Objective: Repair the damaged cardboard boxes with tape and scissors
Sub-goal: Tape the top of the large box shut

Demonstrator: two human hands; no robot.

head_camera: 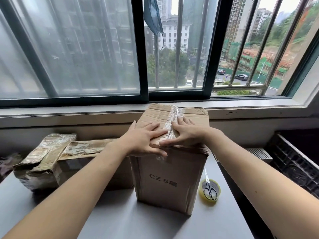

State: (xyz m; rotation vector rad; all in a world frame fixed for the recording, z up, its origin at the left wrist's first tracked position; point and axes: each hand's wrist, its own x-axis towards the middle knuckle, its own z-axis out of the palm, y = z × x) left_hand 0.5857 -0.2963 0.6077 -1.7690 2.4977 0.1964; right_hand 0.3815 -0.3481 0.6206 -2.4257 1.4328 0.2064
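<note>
both hands, left hand (146,138) and right hand (184,133), spread flat, pressing tape strip (174,118) onto upright box (169,178) top seam. step: smoothing tape. next likely: tape roll (209,190), scissors (209,188) at right for more seams.

two boxes (170,171) (57,163), one tape roll (205,198), one scissors (209,189)

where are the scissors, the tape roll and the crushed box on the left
scissors (209,189): head view, on the black handles, lying on top of the roll.
tape roll (217,188): head view, on its yellowish right rim.
crushed box (44,163): head view, on its torn, taped top flap.
</note>
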